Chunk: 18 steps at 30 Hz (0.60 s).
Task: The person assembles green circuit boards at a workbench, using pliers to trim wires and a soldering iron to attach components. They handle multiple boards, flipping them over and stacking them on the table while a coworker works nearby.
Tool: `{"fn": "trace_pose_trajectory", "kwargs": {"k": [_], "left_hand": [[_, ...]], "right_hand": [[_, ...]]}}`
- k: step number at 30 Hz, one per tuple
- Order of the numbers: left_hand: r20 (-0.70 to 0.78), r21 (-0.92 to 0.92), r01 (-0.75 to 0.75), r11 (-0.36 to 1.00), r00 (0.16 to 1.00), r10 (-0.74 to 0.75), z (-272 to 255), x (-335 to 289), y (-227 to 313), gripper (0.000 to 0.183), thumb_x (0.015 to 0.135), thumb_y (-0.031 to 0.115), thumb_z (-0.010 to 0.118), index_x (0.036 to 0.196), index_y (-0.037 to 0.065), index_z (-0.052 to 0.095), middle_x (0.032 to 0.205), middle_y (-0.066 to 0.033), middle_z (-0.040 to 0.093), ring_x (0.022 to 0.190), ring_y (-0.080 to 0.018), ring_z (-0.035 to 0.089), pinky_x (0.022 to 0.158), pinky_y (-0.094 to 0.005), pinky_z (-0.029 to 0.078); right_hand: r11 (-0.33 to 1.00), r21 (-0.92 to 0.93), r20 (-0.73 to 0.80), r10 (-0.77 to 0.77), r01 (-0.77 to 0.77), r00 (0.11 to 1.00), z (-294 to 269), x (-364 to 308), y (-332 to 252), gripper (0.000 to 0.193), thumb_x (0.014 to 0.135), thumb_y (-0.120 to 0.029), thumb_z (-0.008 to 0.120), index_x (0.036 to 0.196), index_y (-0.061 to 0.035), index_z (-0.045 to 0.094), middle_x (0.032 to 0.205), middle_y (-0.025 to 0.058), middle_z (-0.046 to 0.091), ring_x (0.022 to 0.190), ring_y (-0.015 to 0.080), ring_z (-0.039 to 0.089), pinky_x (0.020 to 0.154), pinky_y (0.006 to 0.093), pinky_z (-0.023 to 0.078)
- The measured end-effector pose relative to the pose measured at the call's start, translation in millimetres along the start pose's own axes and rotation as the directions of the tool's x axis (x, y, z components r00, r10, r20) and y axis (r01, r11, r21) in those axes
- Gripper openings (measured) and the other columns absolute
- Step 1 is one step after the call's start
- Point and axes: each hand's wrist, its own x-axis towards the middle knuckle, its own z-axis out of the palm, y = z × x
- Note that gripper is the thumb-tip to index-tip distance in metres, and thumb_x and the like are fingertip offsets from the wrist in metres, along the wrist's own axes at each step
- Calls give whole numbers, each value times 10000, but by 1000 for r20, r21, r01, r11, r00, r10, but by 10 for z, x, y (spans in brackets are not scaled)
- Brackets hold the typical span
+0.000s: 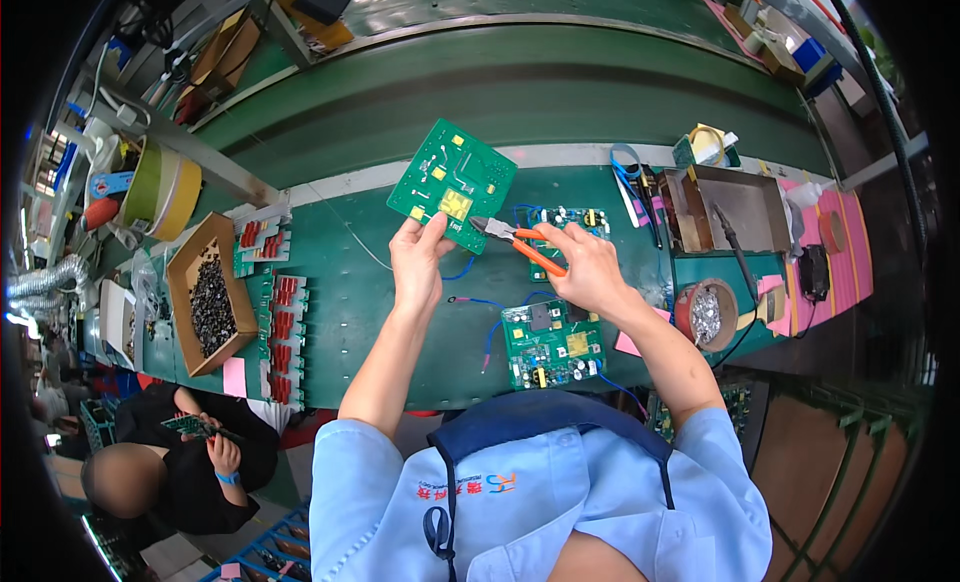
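Green square circuit board [452, 185] with yellow patches, held up over the green bench [350, 292], tilted, pinched at its lower edge by the left hand [418, 262]. The right hand [588, 267] grips orange-handled side cutters [512, 238], tips touching the board's lower right edge. A thin pinch could let the board twist under the cutters, or a clipped lead could fly. Below lies a second populated green board [552, 344] with blue wires; red part trays [282, 327] crowd the left, a metal box [740, 207] the right. Open bench lies directly under the left hand.

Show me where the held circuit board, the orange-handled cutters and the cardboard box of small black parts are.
circuit board [455, 177], head view, middle of its green face
cutters [522, 245], head view, orange handle
cardboard box [183, 267], head view, upper rim
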Motion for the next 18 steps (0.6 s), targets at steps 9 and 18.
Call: {"fn": "trace_pose_trajectory", "kwargs": {"k": [9,18], "left_hand": [[-44,-124,4,992,999,-9,-241,-33,112,177,800,82,503,959,4,514,936,-91,577,805,-157,573,702,-317,476],[12,-247,73,966,997,-72,-277,2,120,199,798,58,480,987,-1,497,957,-102,569,834,-179,571,717,-336,476]], "right_hand": [[-395,823,477,94,-407,874,-101,333,402,466,817,-338,439,1147,-18,370,759,102,515,620,165,495,541,266,405],[-308,856,470,132,-415,873,-146,70,579,414,842,-328,412,1133,-37,369,706,87,518,575,173,504,502,302,415]]}}
